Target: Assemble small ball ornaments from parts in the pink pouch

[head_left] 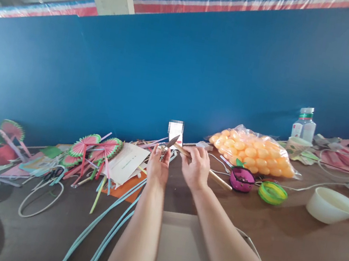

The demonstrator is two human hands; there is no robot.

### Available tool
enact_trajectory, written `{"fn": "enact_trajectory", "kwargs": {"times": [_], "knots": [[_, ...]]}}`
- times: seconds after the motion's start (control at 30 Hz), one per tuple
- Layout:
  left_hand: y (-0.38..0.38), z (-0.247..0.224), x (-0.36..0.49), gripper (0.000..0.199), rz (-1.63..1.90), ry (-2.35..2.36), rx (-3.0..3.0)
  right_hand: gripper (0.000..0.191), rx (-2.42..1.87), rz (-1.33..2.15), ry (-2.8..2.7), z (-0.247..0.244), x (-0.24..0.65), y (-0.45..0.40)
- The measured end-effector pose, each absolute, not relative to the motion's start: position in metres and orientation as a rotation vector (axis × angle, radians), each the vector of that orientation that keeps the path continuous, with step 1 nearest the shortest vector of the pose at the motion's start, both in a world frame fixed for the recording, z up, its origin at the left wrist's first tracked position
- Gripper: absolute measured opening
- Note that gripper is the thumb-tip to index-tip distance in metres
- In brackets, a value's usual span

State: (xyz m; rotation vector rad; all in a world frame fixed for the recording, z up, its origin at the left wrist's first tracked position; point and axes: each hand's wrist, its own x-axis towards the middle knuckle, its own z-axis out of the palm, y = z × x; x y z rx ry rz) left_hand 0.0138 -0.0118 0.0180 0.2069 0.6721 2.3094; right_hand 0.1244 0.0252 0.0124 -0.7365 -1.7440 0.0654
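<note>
Clear bottle (309, 129) behind pale cup (297, 148)

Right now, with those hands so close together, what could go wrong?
The small shiny piece in the left fingers might slip out. The dark pointed piece right beside them could prick. The stick in the right fingers reaches back toward the purple bowl, so a swing might knock it.

Brown tabletop (276, 239), clear bag of orange balls (253, 152), purple cup (241, 186), yellow-green dish (271, 200), white bowl (321, 210)
</note>
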Motion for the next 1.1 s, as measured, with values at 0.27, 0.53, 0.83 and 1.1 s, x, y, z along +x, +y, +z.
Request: {"fn": "enact_trajectory", "kwargs": {"times": [0.27, 0.53, 0.83, 1.1], "knots": [[-0.0125, 0.02, 0.0157, 0.014, 2.3, 0.698, 0.187, 0.012, -0.78, 0.062, -1.783, 0.0132, 0.124, 0.0238], [-0.0119, 0.0196, 0.0168, 0.015, 2.299, 0.787, 0.19, 0.014, -0.77, 0.064, -1.799, 0.0135, 0.1232, 0.0235], [-0.011, 0.0195, 0.0193, 0.016, 2.299, 0.937, 0.16, 0.014, -0.77, 0.071, -1.82, 0.0168, 0.1228, 0.0205], [-0.0111, 0.0186, 0.0191, 0.015, 2.302, 0.973, 0.168, 0.015, -0.814, 0.077, -1.821, 0.0173, 0.1231, 0.0189]]}}
